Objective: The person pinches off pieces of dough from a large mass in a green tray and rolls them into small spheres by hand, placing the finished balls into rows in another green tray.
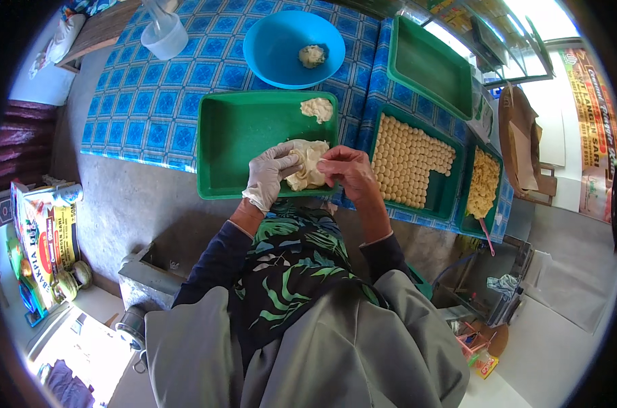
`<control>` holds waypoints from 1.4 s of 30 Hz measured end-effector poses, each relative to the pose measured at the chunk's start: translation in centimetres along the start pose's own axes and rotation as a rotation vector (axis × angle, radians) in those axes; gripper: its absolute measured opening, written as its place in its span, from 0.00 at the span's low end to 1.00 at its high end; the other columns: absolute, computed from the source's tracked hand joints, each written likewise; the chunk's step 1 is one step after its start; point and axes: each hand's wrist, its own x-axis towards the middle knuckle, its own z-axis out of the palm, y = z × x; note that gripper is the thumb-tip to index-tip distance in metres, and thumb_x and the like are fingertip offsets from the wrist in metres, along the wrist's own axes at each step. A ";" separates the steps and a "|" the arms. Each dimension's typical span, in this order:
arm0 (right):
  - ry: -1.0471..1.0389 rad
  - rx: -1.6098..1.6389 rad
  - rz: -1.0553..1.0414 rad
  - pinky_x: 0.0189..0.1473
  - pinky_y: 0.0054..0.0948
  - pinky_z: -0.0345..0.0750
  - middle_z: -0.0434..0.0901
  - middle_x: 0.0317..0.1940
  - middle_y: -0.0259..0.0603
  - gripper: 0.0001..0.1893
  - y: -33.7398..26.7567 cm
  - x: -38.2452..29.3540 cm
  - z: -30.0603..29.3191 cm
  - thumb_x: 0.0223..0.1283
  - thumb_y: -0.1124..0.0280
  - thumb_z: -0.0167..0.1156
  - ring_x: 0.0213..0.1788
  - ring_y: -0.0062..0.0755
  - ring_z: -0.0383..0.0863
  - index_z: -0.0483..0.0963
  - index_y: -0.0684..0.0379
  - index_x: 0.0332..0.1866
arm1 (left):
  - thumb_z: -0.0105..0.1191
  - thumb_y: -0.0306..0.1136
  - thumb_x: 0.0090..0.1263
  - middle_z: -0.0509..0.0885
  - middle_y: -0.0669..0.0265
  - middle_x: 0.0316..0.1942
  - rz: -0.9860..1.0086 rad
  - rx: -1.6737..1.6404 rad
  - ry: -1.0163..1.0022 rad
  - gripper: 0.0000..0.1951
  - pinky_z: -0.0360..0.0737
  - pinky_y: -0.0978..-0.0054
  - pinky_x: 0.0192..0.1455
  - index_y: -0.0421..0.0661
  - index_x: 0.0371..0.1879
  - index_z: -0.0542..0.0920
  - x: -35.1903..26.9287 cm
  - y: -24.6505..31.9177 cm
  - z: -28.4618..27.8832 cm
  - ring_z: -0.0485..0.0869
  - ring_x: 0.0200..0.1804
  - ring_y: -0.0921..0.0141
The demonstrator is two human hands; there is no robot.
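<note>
A large piece of soft, pale dough (308, 176) lies at the near right corner of a green plastic tray (232, 137). My left hand (267, 173), in a white disposable glove, grips the dough's left side between thumb and fingers. With bare fingertips, my right hand (350, 171) pinches its right edge near the tray's rim. Whether a small bit is between those fingertips is hidden. A smaller dough lump (317, 109) rests in the tray's far right corner. Beyond the tray, a blue plastic bowl (267, 46) holds another lump of dough (312, 56).
To the right, a green tray (443, 204) carries rows of small round balls (403, 160). Beside it, a narrower tray holds a yellowish crumbly mass (483, 183) and a pink-handled utensil (487, 237). Another green tray (431, 66) and a translucent tub (165, 41) stand on the blue checked tablecloth (140, 112).
</note>
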 end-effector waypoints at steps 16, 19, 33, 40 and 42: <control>0.153 0.078 0.067 0.24 0.22 0.79 0.81 0.25 0.41 0.07 3.4 0.5 -1.5 0.50 0.79 0.66 0.23 0.24 0.80 0.78 0.69 0.34 | 0.57 0.22 0.63 0.83 0.58 0.42 0.010 0.297 -0.209 0.13 0.83 0.74 0.49 0.31 0.46 0.79 0.3 -0.7 2.7 0.84 0.42 0.69; 0.162 0.055 -0.048 0.27 0.21 0.78 0.81 0.27 0.39 0.07 4.1 0.4 -1.8 0.50 0.79 0.65 0.26 0.25 0.81 0.78 0.67 0.35 | 0.57 0.22 0.63 0.83 0.57 0.42 0.015 0.357 -0.141 0.13 0.84 0.73 0.48 0.31 0.46 0.78 0.2 -0.7 3.2 0.85 0.40 0.68; 0.401 -0.131 -0.459 0.28 0.19 0.75 0.79 0.32 0.36 0.03 6.1 0.8 -0.8 0.47 0.84 0.64 0.29 0.20 0.77 0.79 0.65 0.28 | 0.52 0.16 0.62 0.83 0.57 0.42 -0.012 0.005 0.060 0.11 0.83 0.74 0.50 0.31 0.43 0.78 0.5 -3.8 4.1 0.84 0.42 0.66; 0.508 0.015 -0.473 0.29 0.21 0.79 0.79 0.24 0.39 0.05 5.9 1.3 -0.8 0.49 0.83 0.61 0.24 0.23 0.80 0.79 0.69 0.33 | 0.48 0.21 0.67 0.76 0.56 0.57 0.238 0.278 0.027 0.20 0.77 0.79 0.54 0.31 0.59 0.70 -2.3 -4.1 7.9 0.78 0.55 0.69; 0.456 0.073 -0.433 0.30 0.22 0.80 0.80 0.25 0.40 0.07 5.7 1.1 -1.6 0.49 0.83 0.60 0.25 0.25 0.81 0.79 0.70 0.36 | 0.48 0.21 0.67 0.79 0.57 0.53 0.206 0.303 0.049 0.18 0.77 0.80 0.52 0.30 0.56 0.72 -2.1 -3.8 8.0 0.80 0.51 0.70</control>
